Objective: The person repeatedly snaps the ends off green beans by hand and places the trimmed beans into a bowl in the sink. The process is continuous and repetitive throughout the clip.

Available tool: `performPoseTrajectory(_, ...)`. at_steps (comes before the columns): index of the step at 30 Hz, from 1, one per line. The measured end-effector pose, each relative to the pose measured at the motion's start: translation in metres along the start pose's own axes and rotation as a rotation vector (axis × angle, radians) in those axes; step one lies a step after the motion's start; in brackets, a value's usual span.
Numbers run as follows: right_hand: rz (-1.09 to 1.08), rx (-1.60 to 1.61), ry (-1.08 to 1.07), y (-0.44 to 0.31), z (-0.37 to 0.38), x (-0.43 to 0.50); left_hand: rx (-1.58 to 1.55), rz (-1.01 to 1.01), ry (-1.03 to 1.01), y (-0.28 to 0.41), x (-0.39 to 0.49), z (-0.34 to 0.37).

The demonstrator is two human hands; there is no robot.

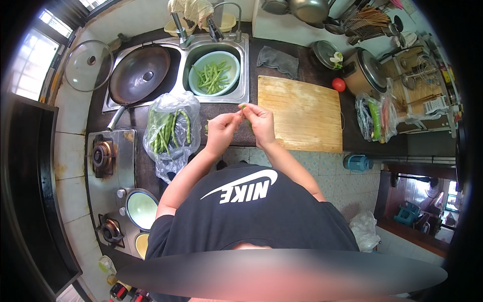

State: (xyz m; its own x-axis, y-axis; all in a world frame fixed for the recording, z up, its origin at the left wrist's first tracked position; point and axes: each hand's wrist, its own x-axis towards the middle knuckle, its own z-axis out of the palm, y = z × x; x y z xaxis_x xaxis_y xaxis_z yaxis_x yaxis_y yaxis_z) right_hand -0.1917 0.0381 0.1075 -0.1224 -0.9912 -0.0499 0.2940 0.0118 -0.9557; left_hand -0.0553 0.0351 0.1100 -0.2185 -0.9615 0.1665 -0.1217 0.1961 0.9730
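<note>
Above the dark countertop, my right hand [261, 121] pinches a green bean [243, 107] between thumb and fingers. Part of the bean shows below that palm. My left hand [222, 130] meets it, fingertips closed at the same bean; the fingers hide the exact contact. Left of my hands lies a clear plastic bag [154, 113] with whole green beans [164, 132] in it. A pale green basin [234, 68] sits in the right sink bowl, holding a pile of bean pieces [212, 77]. Small green bits [206, 127] show beside my left hand.
A wooden cutting board [300, 113] lies to the right, a grey cloth [278, 61] behind it. A tomato [338, 84], a rice cooker [364, 71] and bagged vegetables [375, 119] stand farther right. A wok [139, 75] rests over the left sink bowl; its handle juts toward the gas stove [117, 158].
</note>
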Motion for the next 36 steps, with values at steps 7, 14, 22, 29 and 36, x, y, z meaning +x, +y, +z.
performPoseTrajectory(7,0.082,0.455,0.214,0.0,-0.045,0.039,0.168,0.281,-0.347,0.016,-0.026,-0.007)
performPoseTrajectory(14,0.105,0.553,0.551,0.013,-0.104,0.06,-0.065,-0.046,-0.182,-0.005,-0.028,-0.049)
performPoseTrajectory(22,-0.017,0.561,0.676,0.03,-0.131,0.056,-0.43,-0.442,0.194,-0.087,-0.014,-0.047)
performPoseTrajectory(29,-0.058,0.602,0.639,0.031,-0.138,0.047,0.182,-0.384,0.075,-0.129,0.003,-0.041)
performPoseTrajectory(36,-0.028,0.587,0.452,0.014,-0.105,0.037,0.591,-0.171,-0.041,-0.106,0.015,-0.023)
